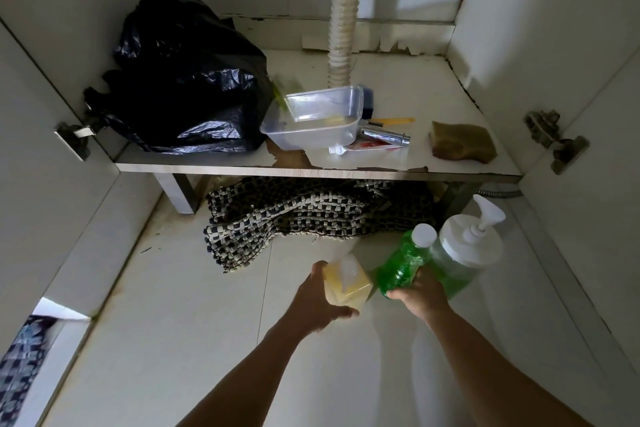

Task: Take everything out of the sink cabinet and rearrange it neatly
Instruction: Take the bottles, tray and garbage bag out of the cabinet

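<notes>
The open sink cabinet has a worn white shelf [398, 83] ahead of me. On it sit a black plastic bag [187, 80] at the left, stacked clear plastic containers [315, 121] in the middle, a tube [363, 148], a chrome part [386, 136] and a brown sponge [462, 142] at the right. Low on the floor in front, my left hand [320, 298] grips a yellow container [346, 282]. My right hand [420, 293] holds a green bottle [401, 262] with a white cap, right beside a large pump bottle [464, 253] of green liquid.
A checked black-and-white mat [311, 215] lies crumpled under the shelf edge. A corrugated drain hose [343, 17] drops onto the shelf's middle. Door hinges stick out at the left [74, 135] and right [554, 139]. White tiled floor [190, 340] spreads in front.
</notes>
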A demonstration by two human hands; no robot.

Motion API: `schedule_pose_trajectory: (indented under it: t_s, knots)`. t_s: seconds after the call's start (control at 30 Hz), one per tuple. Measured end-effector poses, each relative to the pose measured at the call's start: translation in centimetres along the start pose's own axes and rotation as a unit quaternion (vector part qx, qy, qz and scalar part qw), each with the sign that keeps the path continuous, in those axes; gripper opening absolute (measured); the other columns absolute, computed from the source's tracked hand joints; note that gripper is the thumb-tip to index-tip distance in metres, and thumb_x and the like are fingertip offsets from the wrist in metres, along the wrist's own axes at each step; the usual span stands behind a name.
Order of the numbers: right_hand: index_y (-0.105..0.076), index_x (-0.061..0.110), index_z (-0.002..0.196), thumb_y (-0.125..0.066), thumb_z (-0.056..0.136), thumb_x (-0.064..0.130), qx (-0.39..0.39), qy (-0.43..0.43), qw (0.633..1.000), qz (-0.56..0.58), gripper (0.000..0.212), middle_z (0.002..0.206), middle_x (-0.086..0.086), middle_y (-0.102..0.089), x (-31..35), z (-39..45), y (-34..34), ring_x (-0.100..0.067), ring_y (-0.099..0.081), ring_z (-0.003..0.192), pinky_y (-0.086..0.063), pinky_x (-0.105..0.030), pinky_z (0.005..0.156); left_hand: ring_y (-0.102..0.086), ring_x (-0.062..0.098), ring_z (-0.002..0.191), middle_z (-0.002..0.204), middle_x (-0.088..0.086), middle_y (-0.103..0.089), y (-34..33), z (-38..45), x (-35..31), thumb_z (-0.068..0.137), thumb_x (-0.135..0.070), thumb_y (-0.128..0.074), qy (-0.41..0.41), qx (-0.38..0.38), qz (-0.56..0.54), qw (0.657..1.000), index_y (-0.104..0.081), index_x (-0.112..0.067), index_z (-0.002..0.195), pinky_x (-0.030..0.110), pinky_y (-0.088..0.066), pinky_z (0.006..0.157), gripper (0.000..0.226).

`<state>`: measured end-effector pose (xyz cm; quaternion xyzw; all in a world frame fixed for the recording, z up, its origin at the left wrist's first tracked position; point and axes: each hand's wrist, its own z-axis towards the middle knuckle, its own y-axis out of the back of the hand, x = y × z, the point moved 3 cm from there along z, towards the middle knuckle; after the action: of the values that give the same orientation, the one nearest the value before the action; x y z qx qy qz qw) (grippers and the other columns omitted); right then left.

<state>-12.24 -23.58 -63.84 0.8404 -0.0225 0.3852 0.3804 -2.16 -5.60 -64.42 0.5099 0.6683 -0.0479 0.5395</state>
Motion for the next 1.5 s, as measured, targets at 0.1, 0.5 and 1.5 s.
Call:
schedule_pose_trajectory:
  t_s: [0.1, 0.5, 1.5]
  knots:
    - [-0.055, 0.011, 0.087, -0.078, 0.073, 0.012, 0.152, -0.047, 0.971, -0.175, 0.027, 0.075, 0.003, -0.06, 1.7, -1.2, 1.7, -0.017, -0.063, 0.083, -0.043, -0.02, 0.063, -0.051, 0.027, 0.117, 0.14, 0.011, -0.043, 1.8, 0.4, -0.1, 0.067, -0.028, -0.085, 0.032, 0.085, 0.109, 0.99, -0.025, -0.01, 0.144, 0.036, -0.044, 0.094, 0.1]
    - [-0.066, 0.002, 0.102, -0.061, 0.091, 0.014, 0.345, 0.21, 0.912, -0.078, 0.018, 0.078, -0.005, -0.072, 18.5, -6.8, 6.8, -0.015, -0.067, 0.074, -0.055, -0.028, 0.075, -0.059, 0.011, 0.079, 0.095, 0.001, -0.071, 21.3, 1.0, -14.1, 0.084, -0.016, -0.07, -0.161, -0.177, 0.242, 0.94, -0.068, -0.017, 0.107, 0.021, -0.041, 0.07, 0.023]
    - [-0.042, 0.008, 0.124, -0.064, 0.078, 0.057, -0.144, 0.077, 0.969, -0.187, 0.072, 0.091, -0.005, -0.05, 29.8, 20.1, 9.4, -0.018, -0.052, 0.076, -0.043, -0.031, 0.068, -0.05, 0.033, 0.123, 0.139, 0.02, -0.045, 26.6, 24.2, -20.0, 0.083, -0.041, -0.068, 0.09, -0.252, 0.285, 0.92, -0.026, 0.007, 0.143, 0.035, -0.048, 0.093, 0.088]
